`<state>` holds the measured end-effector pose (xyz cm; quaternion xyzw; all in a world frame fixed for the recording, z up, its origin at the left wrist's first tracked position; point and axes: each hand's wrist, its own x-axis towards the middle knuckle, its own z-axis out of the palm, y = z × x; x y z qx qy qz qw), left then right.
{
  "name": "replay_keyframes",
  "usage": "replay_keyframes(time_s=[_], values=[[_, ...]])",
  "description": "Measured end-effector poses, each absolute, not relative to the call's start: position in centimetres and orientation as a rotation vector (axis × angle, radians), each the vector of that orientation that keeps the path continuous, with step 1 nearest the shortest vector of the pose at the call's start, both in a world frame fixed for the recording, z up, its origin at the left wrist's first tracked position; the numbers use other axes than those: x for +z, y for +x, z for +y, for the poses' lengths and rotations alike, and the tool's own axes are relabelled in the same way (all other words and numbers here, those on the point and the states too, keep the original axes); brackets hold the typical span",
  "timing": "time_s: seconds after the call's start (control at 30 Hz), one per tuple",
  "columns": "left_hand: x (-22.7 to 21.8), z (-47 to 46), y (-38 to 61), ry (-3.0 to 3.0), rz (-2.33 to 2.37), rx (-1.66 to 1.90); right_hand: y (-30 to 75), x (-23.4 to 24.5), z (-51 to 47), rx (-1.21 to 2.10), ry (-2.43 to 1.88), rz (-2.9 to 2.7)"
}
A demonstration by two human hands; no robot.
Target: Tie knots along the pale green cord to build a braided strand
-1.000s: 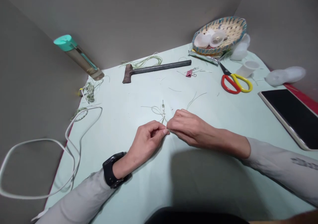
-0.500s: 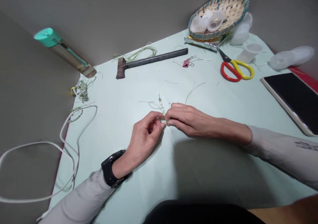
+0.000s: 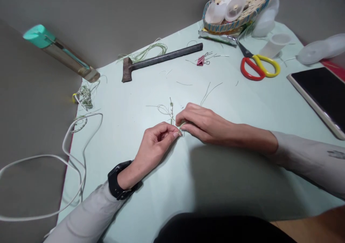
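Note:
Thin green cord [image 3: 182,131] is pinched between my two hands over the middle of the table, with a small loop showing at the fingertips. My left hand [image 3: 157,140], with a black watch on its wrist, grips the cord between thumb and forefinger. From the right, my right hand [image 3: 205,122] closes thumb and fingers on the same cord. Two loose cord ends [image 3: 210,92] stick out beyond my right hand. Just past my fingers lies a small knotted cord piece [image 3: 171,110] with a loop trailing left. Fine knots between the fingertips are too small to make out.
A hammer [image 3: 164,58] lies toward the back, before a coil of green cord [image 3: 151,52]. Scissors [image 3: 260,67], a pink binder clip [image 3: 201,60], a phone [image 3: 320,96] and a woven basket [image 3: 223,27] are at right. A bottle [image 3: 61,52] and white cable [image 3: 83,149] are at left.
My fingertips have parted slightly, and a small cord loop now shows between them. My right fingers have lifted a little. The whole view has shifted slightly.

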<state>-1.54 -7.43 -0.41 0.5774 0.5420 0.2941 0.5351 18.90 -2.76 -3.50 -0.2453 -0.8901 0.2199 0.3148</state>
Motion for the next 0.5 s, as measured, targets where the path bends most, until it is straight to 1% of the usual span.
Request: replay_keyframes(time_s=[0.1, 0.27, 0.37, 0.5], values=[[-0.1, -7.5, -1.5, 1.338, 1.283, 0.696, 19.4, -2.8, -3.0, 0.408, -0.691, -2.271], [0.1, -7.6, -1.5, 1.306, 1.267, 0.710, 19.1, -2.1, -4.8, -0.071, -0.727, -2.349], [0.1, -7.6, -1.6, 1.296, 1.263, 0.715, 18.4, -2.3, -5.6, -0.179, -0.705, -2.414], [0.0, -7.6, -1.7, 1.287, 1.270, 0.716, 18.0, -2.5, -5.9, -0.246, -0.686, -2.430]])
